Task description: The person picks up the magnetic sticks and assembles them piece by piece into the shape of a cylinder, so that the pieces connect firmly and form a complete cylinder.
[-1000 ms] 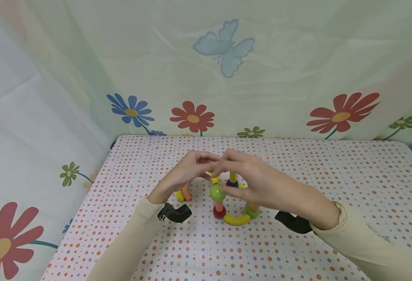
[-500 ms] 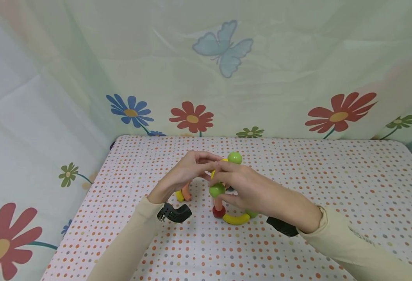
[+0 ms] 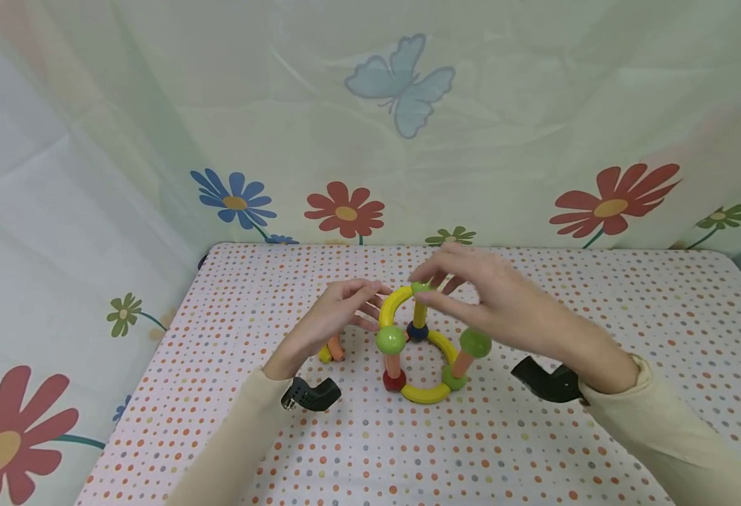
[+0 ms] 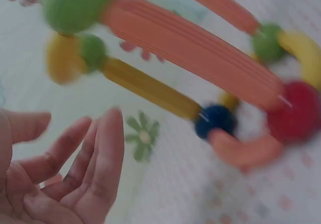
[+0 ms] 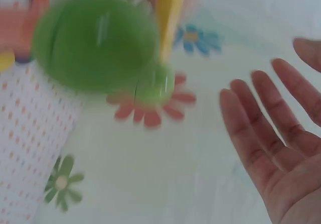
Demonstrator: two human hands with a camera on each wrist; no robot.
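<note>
A toy frame of balls and sticks stands on the table. Orange sticks rise from a red ball [image 3: 394, 380] and a green base ball [image 3: 454, 378]; a yellow stick [image 3: 420, 314] rises from a blue ball [image 3: 417, 331]. Green balls cap all three. A yellow curved piece [image 3: 394, 305] spans from the front-left green ball [image 3: 390, 340] to the back one. My left hand [image 3: 338, 313] is beside that curve, fingers extended, holding nothing. Near the back green ball hovers my right hand [image 3: 503, 302]; the right wrist view shows its spread fingers [image 5: 246, 126] gripping nothing.
Loose yellow and orange curved pieces [image 3: 335, 349] lie left of the frame, partly behind my left hand. A dotted cloth covers the table [image 3: 370, 450]. A flowered curtain [image 3: 503, 140] hangs behind it.
My right hand has left the yellow curved piece and moved rightward. My left hand has drawn back slightly from it. The curve now stays up on the green balls with both hands off.
</note>
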